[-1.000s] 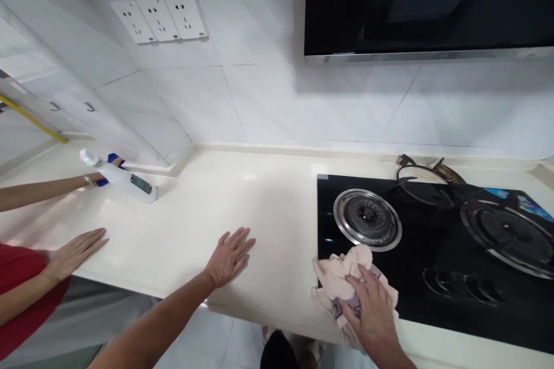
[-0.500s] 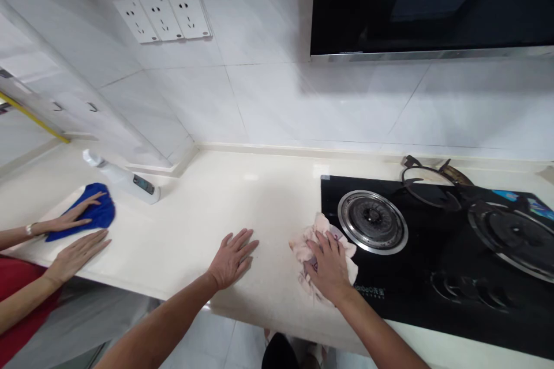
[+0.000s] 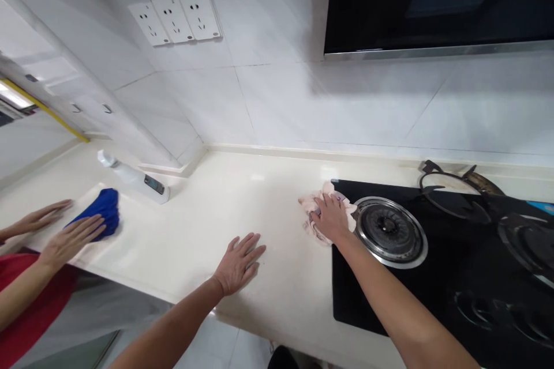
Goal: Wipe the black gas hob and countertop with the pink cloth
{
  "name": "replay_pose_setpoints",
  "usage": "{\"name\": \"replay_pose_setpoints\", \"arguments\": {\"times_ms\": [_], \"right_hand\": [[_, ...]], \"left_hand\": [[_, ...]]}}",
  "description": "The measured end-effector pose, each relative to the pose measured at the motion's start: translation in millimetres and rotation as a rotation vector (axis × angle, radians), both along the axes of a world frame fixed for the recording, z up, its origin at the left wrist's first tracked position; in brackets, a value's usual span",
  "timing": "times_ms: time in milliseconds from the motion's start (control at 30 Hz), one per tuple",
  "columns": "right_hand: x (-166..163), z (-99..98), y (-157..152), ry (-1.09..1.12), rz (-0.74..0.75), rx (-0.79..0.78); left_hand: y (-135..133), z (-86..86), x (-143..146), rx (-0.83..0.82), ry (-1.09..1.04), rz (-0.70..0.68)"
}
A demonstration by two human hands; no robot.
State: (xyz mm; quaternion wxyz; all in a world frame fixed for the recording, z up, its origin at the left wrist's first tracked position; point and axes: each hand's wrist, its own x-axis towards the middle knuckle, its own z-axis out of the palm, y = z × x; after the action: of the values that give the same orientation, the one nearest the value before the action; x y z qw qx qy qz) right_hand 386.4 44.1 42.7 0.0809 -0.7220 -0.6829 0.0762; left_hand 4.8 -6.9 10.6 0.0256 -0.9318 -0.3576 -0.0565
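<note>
Noted nearest, left of the black cooktop (image 3: 439,274): left hand (image 3: 237,265), palm down on the cream counter (image 3: 268,202), fingers spread wide, holding nothing. Judged so placed to steady the forward lean.

Found at the cooktop's back-left corner: right hand (image 3: 332,218), arm stretched across the near-left part, holding pale pink cloth (image 3: 309,207) under palm and slightly parted fingers. Appears bunched there, presumably for a firm hold with broad contact. Straddles the cooktop's left edge, partly on counter, close by the left burner (image 3: 388,229); contact with the metal ring unclear.

Observed well left of the cooktop: co-worker's hand (image 3: 71,239), fingers extended over blue cloth (image 3: 101,213), apparently keeping it flat; also a second hand (image 3: 38,219) nearby, fingers parted.

Seen beyond the blue cloth, left of the cooktop: white spray bottle (image 3: 134,179), stance uncertain at this angle, plausibly set back to free working room.

Sighted at the cooktop's rear edge: black ring stand (image 3: 428,166), likely kept there to leave the left burner uncovered.

Recorded farthest, up and left of the cooktop: wall sockets (image 3: 175,17).
</note>
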Motion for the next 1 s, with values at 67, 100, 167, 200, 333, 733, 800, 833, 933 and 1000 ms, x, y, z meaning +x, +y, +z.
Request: {"name": "replay_pose_setpoints", "arguments": {"times_ms": [67, 100, 167, 200, 333, 733, 800, 833, 933, 1000], "right_hand": [[3, 1.3, 16, 0.000, -0.031, -0.003], [3, 2.3, 25, 0.003, -0.049, -0.007], [2, 4.5, 42, 0.012, -0.093, -0.024], [0, 5.7, 49, 0.019, -0.118, -0.039], [-26, 9.6, 61, 0.060, -0.161, -0.095], [-102, 3.1, -116, 0.253, 0.400, -0.092], [-89, -4.8, -147, 0.300, 0.473, -0.100], [-82, -8.8, -158, 0.321, 0.496, -0.105], [-72, -17.5, -174, 0.343, 0.507, -0.117], [-75, -19.6, -168, 0.333, 0.505, -0.093]], "left_hand": [[-1, 3.1, 1, -0.010, 0.002, 0.003], [-1, 4.1, 1, -0.014, 0.000, 0.004], [-2, 5.0, 2, -0.022, -0.005, 0.003], [-2, 4.9, 2, -0.026, -0.008, 0.003], [-2, 2.4, 1, -0.029, -0.027, 0.000], [2, 3.7, 2, 0.044, 0.001, -0.035], [2, 3.4, 2, 0.048, 0.002, -0.030], [2, 3.2, 2, 0.048, -0.002, -0.030], [1, 3.4, 2, 0.034, -0.024, -0.029], [0, 4.1, 1, 0.009, -0.046, -0.023]]}}
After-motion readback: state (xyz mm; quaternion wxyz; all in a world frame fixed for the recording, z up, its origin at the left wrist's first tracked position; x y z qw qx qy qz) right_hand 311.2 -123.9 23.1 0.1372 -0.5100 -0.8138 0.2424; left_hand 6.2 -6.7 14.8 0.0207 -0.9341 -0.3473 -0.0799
